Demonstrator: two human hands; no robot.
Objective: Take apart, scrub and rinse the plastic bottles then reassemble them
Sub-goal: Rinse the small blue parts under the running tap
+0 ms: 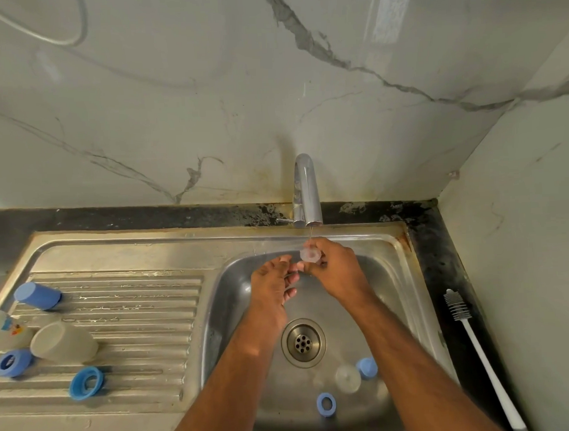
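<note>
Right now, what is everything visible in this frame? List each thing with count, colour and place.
chrome tap: one, silver, behind the basin, thin stream running
steel sink: one, grey, centre
small clear plastic part: one, translucent, under the stream
blue plastic rings: three, two on the drainboard, one in the basin
blue caps: two, drainboard and basin
clear dome: one, basin
grey cup: one, drainboard
white bottle brush: one, right counter
right hand: holds the part
left hand: fingers beside it

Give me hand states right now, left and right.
Left hand: open, fingers extended toward the part, holding nothing.
Right hand: pinching a small clear plastic bottle part under the tap.
</note>
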